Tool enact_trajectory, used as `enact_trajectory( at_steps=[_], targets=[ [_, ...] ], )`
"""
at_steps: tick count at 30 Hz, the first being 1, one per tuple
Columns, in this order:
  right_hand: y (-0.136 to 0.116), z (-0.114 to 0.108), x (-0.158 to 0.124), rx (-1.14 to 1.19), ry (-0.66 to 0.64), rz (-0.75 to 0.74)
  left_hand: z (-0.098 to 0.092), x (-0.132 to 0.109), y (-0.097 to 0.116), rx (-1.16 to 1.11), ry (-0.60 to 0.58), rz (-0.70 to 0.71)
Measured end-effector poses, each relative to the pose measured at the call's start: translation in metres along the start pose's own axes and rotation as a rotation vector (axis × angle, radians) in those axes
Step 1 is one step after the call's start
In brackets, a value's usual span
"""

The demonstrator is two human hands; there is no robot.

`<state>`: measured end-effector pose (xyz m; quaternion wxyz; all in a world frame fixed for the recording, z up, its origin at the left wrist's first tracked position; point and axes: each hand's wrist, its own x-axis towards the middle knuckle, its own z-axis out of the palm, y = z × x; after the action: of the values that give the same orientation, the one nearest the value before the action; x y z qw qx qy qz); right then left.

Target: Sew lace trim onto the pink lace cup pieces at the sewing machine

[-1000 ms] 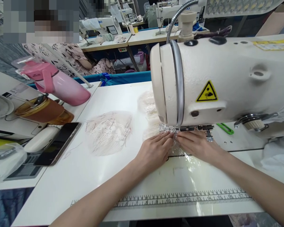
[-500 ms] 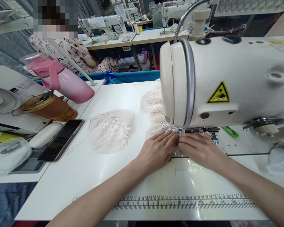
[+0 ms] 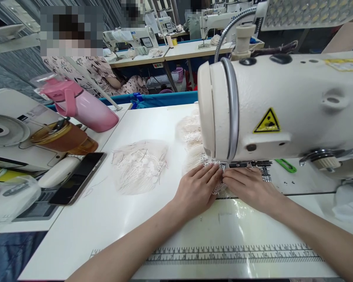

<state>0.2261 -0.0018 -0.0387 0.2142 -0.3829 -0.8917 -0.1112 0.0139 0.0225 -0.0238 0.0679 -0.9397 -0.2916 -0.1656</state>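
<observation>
Pale lace fabric (image 3: 194,154) lies under the head of a white sewing machine (image 3: 291,105). My left hand (image 3: 197,190) rests on the lace just left of the presser area, its fingers together and pressing the fabric. Close beside it, my right hand (image 3: 250,186) has its fingers bent together at the lace edge, below the needle area; its fingertips are partly hidden. A second sheer lace piece (image 3: 139,166) lies flat on the white table (image 3: 106,227), apart from both hands.
A phone (image 3: 78,178), a brown cup (image 3: 64,137) and a pink bottle (image 3: 85,105) are at the left. A green tool (image 3: 286,165) lies on the machine bed. A ruler strip (image 3: 232,254) runs along the front edge. Another person sits beyond the table.
The view has shifted slightly, so the scene sits a little lower. Both hands stay at the lace by the needle area, with a bit more lace showing between them.
</observation>
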Motion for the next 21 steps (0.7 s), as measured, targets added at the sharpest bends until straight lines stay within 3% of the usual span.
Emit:
enact_trajectory(
  at_steps=[9,21],
  targets=[
    [0.0,-0.008,0.001,-0.055,0.002,-0.002,0.0,0.001,0.005,0.014,-0.002,-0.032],
    [0.006,-0.014,0.0,-0.294,0.16,0.008,0.001,0.002,0.007,0.068,-0.008,-0.012]
  ],
)
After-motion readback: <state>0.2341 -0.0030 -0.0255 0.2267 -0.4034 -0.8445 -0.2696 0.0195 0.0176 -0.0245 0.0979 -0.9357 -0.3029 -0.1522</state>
